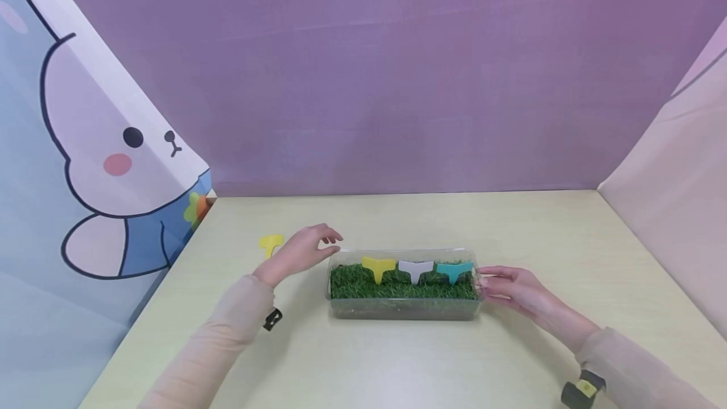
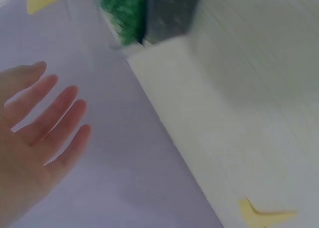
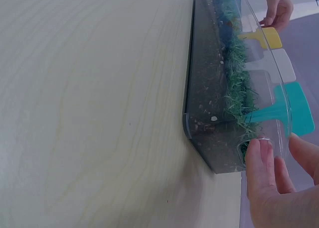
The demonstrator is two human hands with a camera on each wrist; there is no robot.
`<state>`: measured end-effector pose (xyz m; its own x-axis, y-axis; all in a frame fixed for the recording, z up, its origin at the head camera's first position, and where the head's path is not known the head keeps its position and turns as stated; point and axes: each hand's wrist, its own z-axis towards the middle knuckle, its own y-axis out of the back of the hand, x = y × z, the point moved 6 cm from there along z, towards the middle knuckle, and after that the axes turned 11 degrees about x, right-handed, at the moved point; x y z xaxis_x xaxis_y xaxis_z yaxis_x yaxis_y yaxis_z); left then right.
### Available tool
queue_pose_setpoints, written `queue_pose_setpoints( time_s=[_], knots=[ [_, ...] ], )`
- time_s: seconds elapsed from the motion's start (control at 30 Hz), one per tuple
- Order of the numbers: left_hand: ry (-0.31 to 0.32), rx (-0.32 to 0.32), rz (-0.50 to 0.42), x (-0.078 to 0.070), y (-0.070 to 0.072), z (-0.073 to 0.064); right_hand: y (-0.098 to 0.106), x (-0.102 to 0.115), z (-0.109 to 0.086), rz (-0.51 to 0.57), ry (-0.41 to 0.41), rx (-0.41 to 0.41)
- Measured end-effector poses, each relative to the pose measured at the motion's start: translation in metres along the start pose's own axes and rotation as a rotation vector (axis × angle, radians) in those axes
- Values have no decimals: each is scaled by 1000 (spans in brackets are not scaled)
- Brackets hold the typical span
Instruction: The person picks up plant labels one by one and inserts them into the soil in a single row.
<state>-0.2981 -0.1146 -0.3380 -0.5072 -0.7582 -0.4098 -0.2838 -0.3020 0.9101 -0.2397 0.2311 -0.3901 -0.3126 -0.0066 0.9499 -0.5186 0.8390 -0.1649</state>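
Observation:
A clear plastic planter box point(image 1: 404, 310) holding green grass point(image 1: 352, 283) over dark soil stands on the table. Three T-shaped plant labels stick up from the grass: yellow point(image 1: 378, 266), white point(image 1: 415, 269) and teal point(image 1: 454, 270). My right hand point(image 1: 519, 292) touches the box's right end with nearly straight fingers, its thumb close to the rim in the right wrist view. Just off the box's back left corner, my left hand point(image 1: 309, 248) hovers with loosely bent fingers and nothing in them. Another yellow T-shaped label point(image 1: 271, 243) lies left of that hand, partly hidden by the wrist.
The pale wooden table point(image 1: 369, 361) reaches back to a purple cloth point(image 1: 397, 81). A cloth with a cartoon rabbit point(image 1: 130, 169) hangs at the left, and a pale cloth point(image 1: 676, 194) at the right. Dark straps show at both wrists.

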Motion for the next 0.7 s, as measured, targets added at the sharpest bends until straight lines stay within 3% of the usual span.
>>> queue_pose_setpoints(
  time_s=[0.27,0.7],
  knots=[
    [23,-42,10,31,3,-10,0,-1,1,-8,-3,5],
    [147,-39,42,85,4,-22,1,-2,1,-41,-4,12]
  ],
)
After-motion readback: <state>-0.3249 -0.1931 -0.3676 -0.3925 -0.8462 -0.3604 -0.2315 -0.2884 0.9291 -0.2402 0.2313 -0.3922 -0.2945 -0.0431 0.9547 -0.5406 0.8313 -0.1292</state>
